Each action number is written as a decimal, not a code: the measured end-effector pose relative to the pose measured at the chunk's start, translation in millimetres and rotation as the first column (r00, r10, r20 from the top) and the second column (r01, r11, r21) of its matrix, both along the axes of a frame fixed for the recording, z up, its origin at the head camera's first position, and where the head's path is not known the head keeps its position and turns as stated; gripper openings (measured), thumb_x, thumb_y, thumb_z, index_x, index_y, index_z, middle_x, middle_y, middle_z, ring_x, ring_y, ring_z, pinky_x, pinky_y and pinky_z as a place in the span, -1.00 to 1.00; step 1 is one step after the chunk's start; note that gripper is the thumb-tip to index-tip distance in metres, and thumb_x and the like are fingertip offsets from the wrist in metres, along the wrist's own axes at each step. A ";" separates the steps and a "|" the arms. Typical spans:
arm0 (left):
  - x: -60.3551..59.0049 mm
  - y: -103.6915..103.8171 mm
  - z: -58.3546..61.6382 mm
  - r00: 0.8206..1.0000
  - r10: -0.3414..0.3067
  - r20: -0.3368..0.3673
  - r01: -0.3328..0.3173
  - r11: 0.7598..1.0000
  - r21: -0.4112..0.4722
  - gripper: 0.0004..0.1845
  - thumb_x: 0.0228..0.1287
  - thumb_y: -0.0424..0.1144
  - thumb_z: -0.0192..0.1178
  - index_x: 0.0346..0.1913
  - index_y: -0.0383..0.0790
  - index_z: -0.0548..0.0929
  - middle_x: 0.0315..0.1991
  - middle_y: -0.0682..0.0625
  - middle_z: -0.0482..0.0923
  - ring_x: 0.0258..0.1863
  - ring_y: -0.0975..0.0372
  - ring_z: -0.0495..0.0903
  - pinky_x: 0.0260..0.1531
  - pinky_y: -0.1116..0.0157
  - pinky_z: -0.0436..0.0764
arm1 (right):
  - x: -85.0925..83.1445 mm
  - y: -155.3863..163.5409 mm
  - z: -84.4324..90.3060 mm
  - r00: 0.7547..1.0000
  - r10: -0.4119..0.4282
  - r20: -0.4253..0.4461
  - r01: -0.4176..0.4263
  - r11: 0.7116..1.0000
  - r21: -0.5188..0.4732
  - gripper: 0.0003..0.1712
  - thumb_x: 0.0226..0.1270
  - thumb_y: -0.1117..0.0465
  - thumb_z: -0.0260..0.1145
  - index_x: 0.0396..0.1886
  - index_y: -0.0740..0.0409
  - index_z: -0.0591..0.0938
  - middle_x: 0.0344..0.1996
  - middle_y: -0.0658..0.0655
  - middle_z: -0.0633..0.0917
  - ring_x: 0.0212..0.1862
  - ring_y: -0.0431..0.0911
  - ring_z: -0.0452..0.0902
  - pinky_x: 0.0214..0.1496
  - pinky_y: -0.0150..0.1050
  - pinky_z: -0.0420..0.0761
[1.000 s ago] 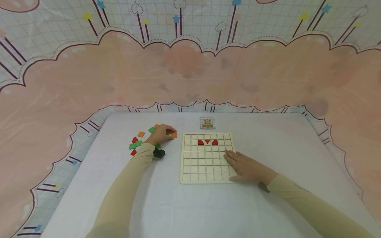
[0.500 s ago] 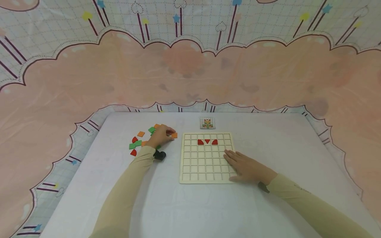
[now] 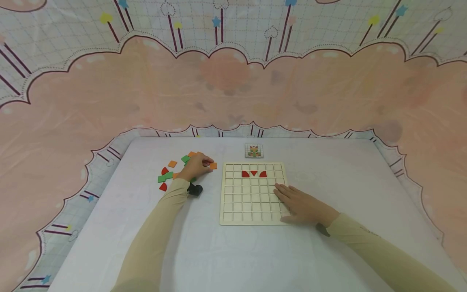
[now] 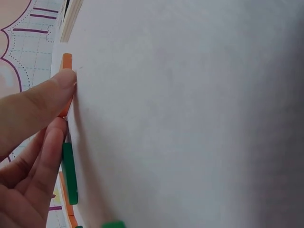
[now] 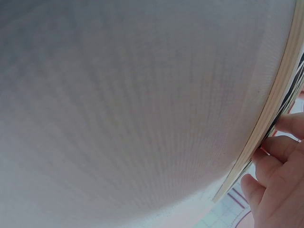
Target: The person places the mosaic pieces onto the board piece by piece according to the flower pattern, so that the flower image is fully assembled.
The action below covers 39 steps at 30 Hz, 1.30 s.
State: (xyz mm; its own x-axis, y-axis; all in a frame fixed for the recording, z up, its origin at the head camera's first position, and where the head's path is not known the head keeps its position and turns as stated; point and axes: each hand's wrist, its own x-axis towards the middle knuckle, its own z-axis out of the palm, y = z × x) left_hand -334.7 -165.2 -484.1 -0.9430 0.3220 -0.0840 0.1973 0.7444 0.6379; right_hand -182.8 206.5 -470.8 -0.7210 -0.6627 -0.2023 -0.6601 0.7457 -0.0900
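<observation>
**Orange tile (image 3: 213, 166) pinched, left of the pale grid board (image 3: 248, 207)**

Nearest: tan sleeves (image 3: 144, 239) seen on the near side of the board, over a white-covered table (image 3: 204, 259). Right hand (image 3: 304, 205) laid on the board's right edge, fingers extended; nothing gripped by it. In the right wrist view, a layered, wood-like edge is shown on the board: judged stiff, heavier than any tile, best held by the rim.

In the board's second row from its far edge: a red triangle (image 3: 253, 173) seated between two red quarter-rounds (image 3: 246, 174). Well left of the board: loose pieces (image 3: 161, 179) in green, red and orange, scattered, partly hidden by an arm.

Just left of the board's far corner: left hand (image 3: 197, 165), orange tile pinched by thumb and fingers. The tile's board-side edge is left exposed; whether it is raised off the cloth cannot be told. Thin when seen edge-on; judged very light, rigid, hardly fragile, perhaps slightly slippery on its faces. Best taken by two opposite edges, since little rim is offered when flat.

Beyond the board: a small pattern card (image 3: 253, 151), lying near its far edge. Farthest: a printed backdrop (image 3: 226, 101).
</observation>
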 end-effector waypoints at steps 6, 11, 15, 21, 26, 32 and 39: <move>-0.6 0.5 -0.6 1.000 -0.011 -0.016 0.011 1.000 -0.023 -0.70 0.12 -0.37 0.31 -0.04 -0.28 0.68 -0.10 -0.14 0.64 -0.13 0.11 0.56 -0.05 0.18 0.57 | 0.1 -0.6 1.6 1.000 -0.005 0.005 0.005 1.000 0.002 -0.02 0.30 -0.32 0.04 0.47 0.24 0.05 0.49 0.22 0.03 0.51 0.08 -0.09 0.48 -0.01 0.08; -1.0 -0.8 -1.0 0.998 -0.040 -0.042 0.039 0.999 -0.023 -0.70 0.11 -0.35 0.31 -0.05 -0.28 0.68 -0.13 -0.14 0.65 -0.17 0.12 0.57 -0.08 0.18 0.56 | 0.4 -0.7 0.3 1.000 -0.014 0.018 0.014 1.000 0.000 -0.01 0.29 -0.32 0.05 0.47 0.23 0.04 0.49 0.22 0.02 0.51 0.07 -0.10 0.49 -0.01 0.07; 1.6 -1.5 1.4 0.997 -0.051 -0.052 0.051 0.999 -0.005 -0.69 0.12 -0.32 0.32 -0.04 -0.29 0.68 -0.14 -0.15 0.65 -0.18 0.12 0.57 -0.09 0.18 0.56 | 0.2 -0.6 -0.4 1.000 -0.016 0.020 0.016 1.000 0.002 0.00 0.29 -0.33 0.04 0.47 0.23 0.04 0.49 0.21 0.02 0.51 0.07 -0.11 0.49 -0.01 0.07; 11.3 6.9 9.8 0.991 -0.075 -0.109 0.080 0.996 0.045 -0.66 0.08 -0.27 0.36 -0.05 -0.29 0.68 -0.13 -0.16 0.68 -0.15 0.10 0.62 -0.05 0.17 0.59 | -0.3 -0.3 -1.0 1.000 -0.018 0.022 0.017 1.000 0.004 0.00 0.29 -0.33 0.04 0.47 0.23 0.04 0.49 0.21 0.01 0.51 0.08 -0.11 0.49 -0.01 0.07; 20.2 23.6 13.0 0.988 -0.104 -0.113 0.115 0.989 0.091 -0.65 0.06 -0.25 0.37 -0.06 -0.29 0.69 -0.13 -0.16 0.67 -0.17 0.12 0.62 -0.06 0.22 0.61 | -0.5 0.2 -0.4 0.999 -0.021 0.026 0.021 1.000 0.001 0.00 0.28 -0.33 0.05 0.47 0.23 0.04 0.49 0.22 0.01 0.51 0.08 -0.11 0.49 0.00 0.07; 31.6 48.1 11.5 0.988 -0.124 -0.090 0.135 0.983 0.127 -0.67 0.03 -0.23 0.40 -0.10 -0.25 0.71 -0.16 -0.11 0.67 -0.22 0.17 0.61 -0.11 0.25 0.61 | 0.5 -0.1 0.2 0.999 -0.028 0.042 0.028 1.000 -0.007 -0.01 0.29 -0.31 0.06 0.47 0.23 0.03 0.49 0.22 0.00 0.51 0.07 -0.12 0.49 0.00 0.06; 42.9 71.0 12.1 0.980 -0.184 -0.077 0.192 0.976 0.106 -0.69 0.03 -0.21 0.39 -0.12 -0.22 0.71 -0.23 -0.06 0.65 -0.27 0.24 0.56 -0.19 0.33 0.57 | -0.3 0.3 -0.6 0.999 -0.027 0.038 0.027 1.000 0.004 0.00 0.29 -0.31 0.05 0.47 0.23 0.02 0.49 0.23 -0.01 0.51 0.07 -0.12 0.49 0.00 0.06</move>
